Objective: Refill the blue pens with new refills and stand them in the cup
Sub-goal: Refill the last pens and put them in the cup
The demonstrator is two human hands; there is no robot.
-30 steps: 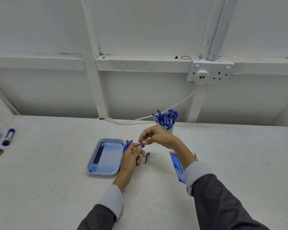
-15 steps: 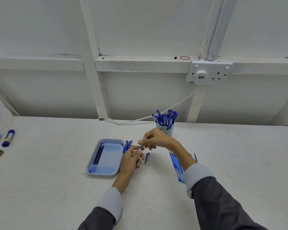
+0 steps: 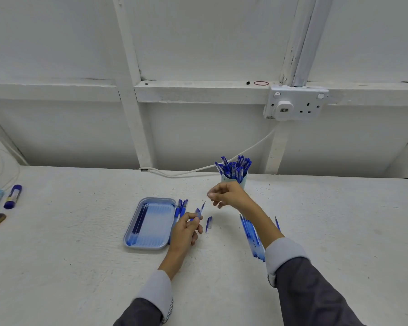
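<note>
On the rough white table (image 3: pixel 80 267), a row of slim blue sticks (image 3: pixel 249 234) lies partly hidden behind the grey-sleeved right forearm, and the left hand (image 3: pixel 186 228) curls its fingers around a clear blue pen (image 3: pixel 200 211), tip tilted upward, with a loose cap (image 3: pixel 209 224) just beside it. Left of that hand, the smooth rounded tray (image 3: pixel 127 236) holds thin dark refills (image 3: pixel 139 217). Farther back, the right hand (image 3: pixel 229 194) hovers with thumb and forefinger pinched, whatever is between them too small to tell, partly covering the pale cup (image 3: pixel 243 182) bristling with capped pens (image 3: pixel 233 167).
</note>
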